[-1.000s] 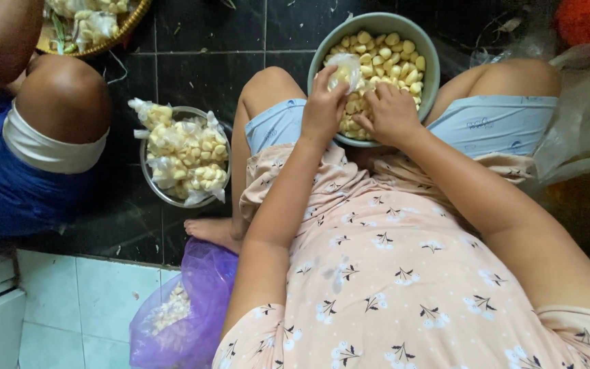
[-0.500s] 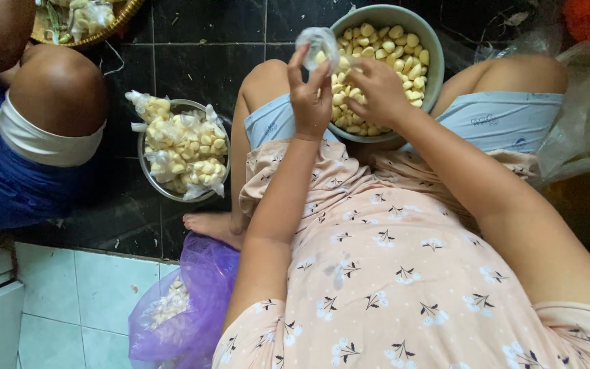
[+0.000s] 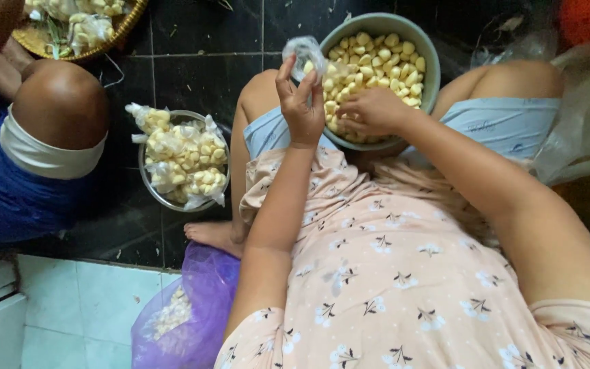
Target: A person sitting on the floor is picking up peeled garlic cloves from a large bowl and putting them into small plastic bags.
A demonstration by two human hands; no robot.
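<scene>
Left hand (image 3: 300, 109) pinches small clear bag (image 3: 304, 53) above grip; right hand (image 3: 370, 111) beside it rests on garlic cloves (image 3: 384, 61) in grey bowl (image 3: 433, 75).

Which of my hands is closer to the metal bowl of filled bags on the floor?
Left. Your left hand holds a small clear bag up, just right of the metal bowl. Your right hand lies farther right, in the green bowl of peeled cloves.

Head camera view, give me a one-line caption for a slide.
Left hand lifts a small clear bag while the right hand reaches into a grey bowl of peeled garlic cloves.
</scene>
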